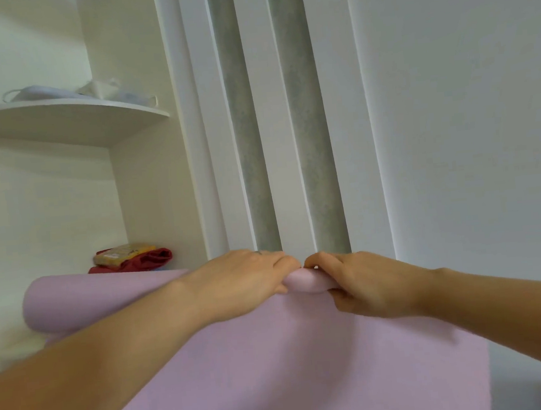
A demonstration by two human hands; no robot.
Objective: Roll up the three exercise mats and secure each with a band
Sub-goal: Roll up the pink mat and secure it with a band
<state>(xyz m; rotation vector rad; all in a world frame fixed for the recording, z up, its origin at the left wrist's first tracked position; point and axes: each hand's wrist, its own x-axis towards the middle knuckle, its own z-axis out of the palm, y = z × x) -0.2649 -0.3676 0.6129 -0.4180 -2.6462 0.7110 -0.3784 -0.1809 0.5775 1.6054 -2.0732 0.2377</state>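
Both hands are on the pink mat - its far end is curled into a roll close to the wall, and the flat part runs back toward the person. The left hand is draped over the top of the roll near the middle, fingers bent over the far side, thumb at the near edge, so it's gripping the roll. The right hand is just beside it, knuckles almost touching the left's, fingers hooked over the top and thumb tucked under. It's gripping too, and it hides the roll's right end.

This looks like mid-roll on one mat, w/ plenty of flat length left to take in. No band in view, and the other two mats aren't either.

To do it well: the hands are bunched at the centre, and the roll looks fatter at its left end than under the fingers, so it's prob. looser out there. It'd be better to spread the hands toward the ends, press down and draw the roll back a touch before each turn to keep it tight. Watch the side edges too. If they drift, the roll goes cone-shaped and a band won't sit snug.

Behind the roll's left end sits a red cloth w/ a yellow packet on it. Up left is a white shelf holding what look like face masks.
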